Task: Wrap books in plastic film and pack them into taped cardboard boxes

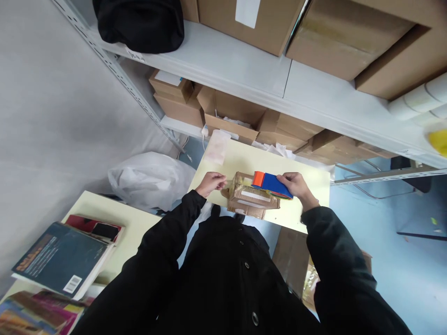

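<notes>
- Black coat point(230, 279) fills the foreground.
- Left hand point(210, 183) pinches the small cardboard box's point(249, 201) end, steadying it.
- Right hand point(296, 185) grips the tape dispenser point(271, 184), laid across the box top.

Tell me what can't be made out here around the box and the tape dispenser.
Head view only:
- Tape roll: hidden under the right hand and tape dispenser.
- Label print on the small cardboard box: too small.
- Left hand fingers: whether they pinch tape, too small.
- Box's near side: behind the black coat.
</notes>
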Tool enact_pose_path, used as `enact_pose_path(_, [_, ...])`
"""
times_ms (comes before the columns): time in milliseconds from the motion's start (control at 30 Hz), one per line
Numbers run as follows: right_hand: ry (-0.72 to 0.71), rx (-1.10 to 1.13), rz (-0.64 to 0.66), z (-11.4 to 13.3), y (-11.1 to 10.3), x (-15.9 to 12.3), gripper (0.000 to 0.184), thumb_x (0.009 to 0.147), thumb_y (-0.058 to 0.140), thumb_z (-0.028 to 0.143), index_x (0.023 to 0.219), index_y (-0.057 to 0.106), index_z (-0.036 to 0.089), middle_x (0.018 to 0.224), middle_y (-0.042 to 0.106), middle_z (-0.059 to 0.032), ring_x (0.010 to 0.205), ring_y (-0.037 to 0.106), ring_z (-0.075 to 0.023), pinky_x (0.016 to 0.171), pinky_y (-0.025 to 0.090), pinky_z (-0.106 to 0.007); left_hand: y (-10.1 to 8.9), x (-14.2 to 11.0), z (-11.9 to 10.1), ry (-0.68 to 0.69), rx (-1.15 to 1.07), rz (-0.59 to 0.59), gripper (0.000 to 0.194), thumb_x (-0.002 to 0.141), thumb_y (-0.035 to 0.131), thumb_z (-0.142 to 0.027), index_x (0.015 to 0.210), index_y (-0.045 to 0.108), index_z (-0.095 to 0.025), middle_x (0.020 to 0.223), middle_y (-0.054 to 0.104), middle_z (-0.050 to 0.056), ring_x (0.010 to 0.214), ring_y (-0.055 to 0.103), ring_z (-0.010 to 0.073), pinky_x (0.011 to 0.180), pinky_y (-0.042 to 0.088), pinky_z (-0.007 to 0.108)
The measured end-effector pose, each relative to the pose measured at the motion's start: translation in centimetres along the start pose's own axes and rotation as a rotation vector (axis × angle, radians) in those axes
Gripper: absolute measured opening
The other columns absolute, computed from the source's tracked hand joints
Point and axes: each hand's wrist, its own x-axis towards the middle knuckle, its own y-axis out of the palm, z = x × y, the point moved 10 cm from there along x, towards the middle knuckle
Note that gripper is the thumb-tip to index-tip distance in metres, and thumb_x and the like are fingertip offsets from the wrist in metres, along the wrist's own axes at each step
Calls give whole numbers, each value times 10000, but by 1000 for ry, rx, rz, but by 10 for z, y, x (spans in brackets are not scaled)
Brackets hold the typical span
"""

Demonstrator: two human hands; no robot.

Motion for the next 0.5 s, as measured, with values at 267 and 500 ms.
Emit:
enact_pose_path(267, [-25, -155, -13, -2, 15, 2, 562, 752, 515, 684, 497, 541, 183, 467, 479, 6, 476, 394, -110, 477, 323, -270, -2, 17, 30, 12, 104, -42, 336, 633, 732, -447, 696, 663, -124, 681, 694, 71, 477, 537, 77, 435, 383, 183])
enact_pose_path(500, [-43, -229, -34, 0, 25, -2, 561, 777, 483, 673, 505, 557, 188, 483, 531, -12, 481, 430, -121, 503, 334, -278, 5, 24, 45, 109, 214, -100, 268, 715, 643, -384, 608, 673, -141, 590, 667, 34, 463, 505, 95, 435, 366, 202])
